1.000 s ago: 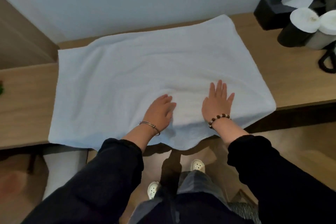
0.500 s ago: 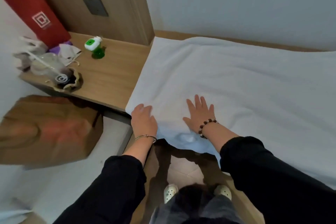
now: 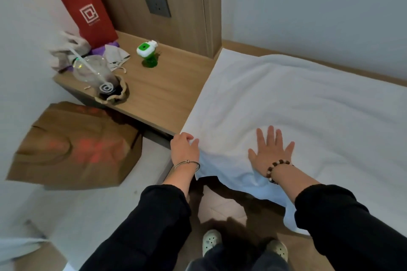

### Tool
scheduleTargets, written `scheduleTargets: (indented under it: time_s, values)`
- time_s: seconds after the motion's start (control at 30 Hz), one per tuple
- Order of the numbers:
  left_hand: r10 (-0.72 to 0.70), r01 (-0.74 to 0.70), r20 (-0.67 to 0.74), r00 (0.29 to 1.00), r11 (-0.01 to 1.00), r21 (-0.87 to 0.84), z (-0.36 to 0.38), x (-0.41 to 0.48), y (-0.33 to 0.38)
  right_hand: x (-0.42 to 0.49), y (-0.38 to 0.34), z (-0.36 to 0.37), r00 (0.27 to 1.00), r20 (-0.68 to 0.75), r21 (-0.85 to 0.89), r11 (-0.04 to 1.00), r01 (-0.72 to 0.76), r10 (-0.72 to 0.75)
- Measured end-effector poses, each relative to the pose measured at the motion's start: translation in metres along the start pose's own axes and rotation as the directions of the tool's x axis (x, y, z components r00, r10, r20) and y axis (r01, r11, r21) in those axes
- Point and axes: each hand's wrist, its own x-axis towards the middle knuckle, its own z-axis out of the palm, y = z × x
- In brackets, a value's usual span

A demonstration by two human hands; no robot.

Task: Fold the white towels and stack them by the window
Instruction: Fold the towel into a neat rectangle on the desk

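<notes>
Head view: the white towel (image 3: 308, 105) lies spread over the wooden shelf (image 3: 167, 94), its near edge hanging off the front. The left hand (image 3: 184, 149) grasps the towel's near left corner, fingers curled over the cloth edge. Just right of that grip, the right hand (image 3: 271, 152) lies released and flat on the towel, fingers spread, pressing the cloth down near its front edge. Beyond the grip and to its left, on bare shelf, stand a green bottle (image 3: 146, 53), a plastic cup (image 3: 97, 75) with a straw and a red bag (image 3: 88, 6). Left of the grip and lower sits a brown paper bag (image 3: 72, 145).
</notes>
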Motion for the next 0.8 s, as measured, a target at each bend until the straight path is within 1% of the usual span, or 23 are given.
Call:
scheduleTargets:
  time_s: [0.23, 0.37, 0.43, 0.5, 0.57, 0.67, 0.7, 0.8]
  values:
    - [0.101, -0.108, 0.145, 0.984, 0.993, 0.042, -0.004, -0.001, 0.011, 0.0, -0.003, -0.005, 0.999, 0.032, -0.007, 1.0, -0.015, 0.016]
    - [0.071, -0.082, 0.186, 0.98, 0.995, 0.051, -0.016, 0.01, 0.015, -0.001, -0.002, -0.006, 1.0, 0.025, -0.017, 1.0, -0.014, 0.014]
    - [0.101, -0.11, 0.208, 0.973, 0.993, 0.031, -0.027, 0.02, 0.023, -0.002, 0.0, -0.006, 1.0, 0.018, -0.018, 1.0, -0.013, 0.013]
    - [0.144, -0.139, 0.195, 0.97, 0.99, -0.039, -0.038, 0.029, 0.031, -0.001, 0.002, -0.008, 1.0, 0.006, -0.018, 1.0, -0.004, 0.004]
    - [0.124, -0.113, 0.164, 0.979, 0.991, -0.072, -0.041, 0.037, 0.032, 0.0, 0.003, -0.011, 1.0, 0.003, -0.019, 1.0, 0.005, -0.005]
    - [0.036, -0.05, 0.171, 0.985, 0.996, 0.079, -0.037, 0.043, 0.018, 0.001, 0.003, -0.012, 0.999, 0.025, -0.038, 0.999, 0.022, -0.021]
    - [0.023, -0.039, 0.16, 0.987, 0.995, 0.096, -0.035, 0.042, 0.015, 0.001, 0.002, -0.012, 0.999, 0.027, -0.041, 0.999, 0.022, -0.021]
    - [0.01, -0.016, 0.127, 0.992, 0.999, 0.042, -0.032, 0.04, 0.014, 0.001, -0.002, -0.016, 1.0, 0.014, -0.047, 0.999, 0.008, -0.007]
